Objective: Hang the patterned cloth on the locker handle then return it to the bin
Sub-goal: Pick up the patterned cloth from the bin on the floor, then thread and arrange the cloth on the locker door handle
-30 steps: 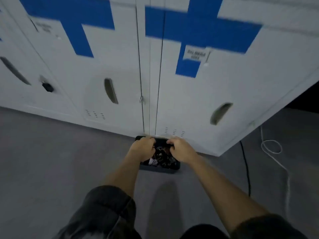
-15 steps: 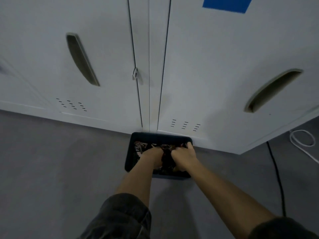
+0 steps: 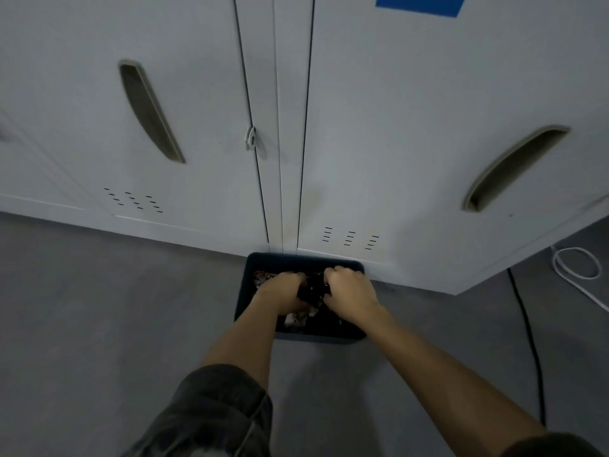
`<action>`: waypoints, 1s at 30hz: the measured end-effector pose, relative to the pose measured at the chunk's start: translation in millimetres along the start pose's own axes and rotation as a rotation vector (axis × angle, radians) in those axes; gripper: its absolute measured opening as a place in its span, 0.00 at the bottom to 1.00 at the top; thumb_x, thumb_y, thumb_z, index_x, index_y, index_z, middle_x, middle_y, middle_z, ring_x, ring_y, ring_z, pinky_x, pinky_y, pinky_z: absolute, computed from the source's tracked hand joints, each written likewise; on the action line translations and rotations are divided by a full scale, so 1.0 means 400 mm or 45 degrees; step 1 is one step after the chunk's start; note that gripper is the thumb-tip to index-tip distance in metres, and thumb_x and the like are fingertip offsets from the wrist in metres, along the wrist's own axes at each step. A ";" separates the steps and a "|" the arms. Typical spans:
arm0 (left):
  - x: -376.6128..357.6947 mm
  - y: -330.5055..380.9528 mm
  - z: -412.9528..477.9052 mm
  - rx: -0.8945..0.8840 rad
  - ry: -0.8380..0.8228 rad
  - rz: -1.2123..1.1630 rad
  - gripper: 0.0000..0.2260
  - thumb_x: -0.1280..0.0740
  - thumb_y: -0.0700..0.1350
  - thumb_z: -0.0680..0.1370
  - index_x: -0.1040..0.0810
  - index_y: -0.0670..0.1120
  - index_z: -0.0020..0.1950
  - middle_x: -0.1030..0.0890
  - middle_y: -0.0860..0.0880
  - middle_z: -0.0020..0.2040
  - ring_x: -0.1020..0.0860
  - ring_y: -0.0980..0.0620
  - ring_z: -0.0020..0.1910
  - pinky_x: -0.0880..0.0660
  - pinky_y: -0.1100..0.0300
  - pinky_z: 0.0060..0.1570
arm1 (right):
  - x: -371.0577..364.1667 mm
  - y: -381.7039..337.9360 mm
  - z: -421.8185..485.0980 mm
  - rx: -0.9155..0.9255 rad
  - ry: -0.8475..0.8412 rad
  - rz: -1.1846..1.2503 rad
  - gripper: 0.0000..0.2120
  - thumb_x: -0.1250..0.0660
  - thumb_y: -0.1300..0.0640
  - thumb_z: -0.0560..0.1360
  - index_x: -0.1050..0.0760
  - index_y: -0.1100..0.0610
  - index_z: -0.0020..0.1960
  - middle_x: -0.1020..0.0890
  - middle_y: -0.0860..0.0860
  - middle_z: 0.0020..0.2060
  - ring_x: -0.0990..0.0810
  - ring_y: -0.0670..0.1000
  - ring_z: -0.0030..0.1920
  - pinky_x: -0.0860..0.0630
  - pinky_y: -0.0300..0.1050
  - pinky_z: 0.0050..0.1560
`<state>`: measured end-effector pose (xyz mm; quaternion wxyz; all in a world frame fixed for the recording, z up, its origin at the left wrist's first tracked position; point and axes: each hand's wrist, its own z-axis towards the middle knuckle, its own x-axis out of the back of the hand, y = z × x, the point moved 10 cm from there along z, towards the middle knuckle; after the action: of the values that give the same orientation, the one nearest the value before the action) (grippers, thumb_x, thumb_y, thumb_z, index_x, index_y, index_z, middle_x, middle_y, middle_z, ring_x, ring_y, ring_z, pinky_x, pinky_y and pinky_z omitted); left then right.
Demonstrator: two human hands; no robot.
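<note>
A dark bin (image 3: 260, 262) stands on the grey floor against the foot of the white lockers. Inside it lies the patterned cloth (image 3: 313, 290), dark with pale and reddish marks, mostly hidden by my hands. My left hand (image 3: 285, 291) and my right hand (image 3: 351, 296) are both down in the bin, fingers closed on the cloth, a bunch of it between them. Recessed locker handles sit above: one on the left door (image 3: 150, 112), one on the right door (image 3: 514, 166).
A small metal latch (image 3: 252, 140) sticks out between the locker doors above the bin. A black cable (image 3: 530, 341) and a coiled white cable (image 3: 575, 263) lie on the floor at the right. Grey floor (image 3: 99, 308) spreads to the left.
The camera has dropped closer to the bin and lockers. Both hands have stayed in the bin on the cloth, the right one shifting slightly toward the bin's far right corner.
</note>
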<state>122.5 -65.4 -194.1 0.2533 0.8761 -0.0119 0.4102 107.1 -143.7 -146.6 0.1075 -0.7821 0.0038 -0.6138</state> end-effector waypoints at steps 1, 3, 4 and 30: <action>0.018 0.001 -0.007 -0.015 0.040 -0.054 0.16 0.30 0.45 0.72 0.26 0.42 0.57 0.23 0.43 0.55 0.25 0.45 0.53 0.27 0.54 0.52 | 0.020 0.006 -0.004 0.014 0.037 0.052 0.12 0.34 0.58 0.72 0.26 0.59 0.54 0.21 0.55 0.52 0.24 0.56 0.52 0.30 0.46 0.49; 0.050 0.007 -0.020 -0.073 0.134 -0.108 0.09 0.30 0.42 0.72 0.23 0.42 0.51 0.24 0.45 0.51 0.24 0.46 0.51 0.27 0.55 0.50 | 0.052 0.021 -0.013 0.042 0.101 0.248 0.10 0.31 0.59 0.69 0.25 0.60 0.48 0.21 0.55 0.47 0.24 0.55 0.47 0.29 0.47 0.48; 0.064 0.013 -0.028 -0.103 0.171 -0.120 0.07 0.31 0.40 0.72 0.22 0.42 0.49 0.25 0.46 0.49 0.24 0.46 0.51 0.27 0.55 0.51 | 0.068 0.027 -0.019 0.062 0.145 0.366 0.08 0.30 0.61 0.67 0.24 0.61 0.45 0.22 0.55 0.43 0.26 0.54 0.43 0.29 0.46 0.45; 0.902 0.555 -0.885 -0.064 0.834 -0.705 0.04 0.33 0.38 0.75 0.22 0.40 0.49 0.22 0.48 0.41 0.25 0.53 0.40 0.29 0.64 0.45 | 1.154 -0.173 -0.453 -0.004 0.267 0.695 0.15 0.30 0.66 0.66 0.35 0.56 0.42 0.26 0.54 0.38 0.28 0.54 0.37 0.34 0.45 0.35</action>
<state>58.8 -31.1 353.3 0.3654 0.6632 0.2949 0.5828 37.9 -169.6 348.6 0.2665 -0.6847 0.2260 -0.6397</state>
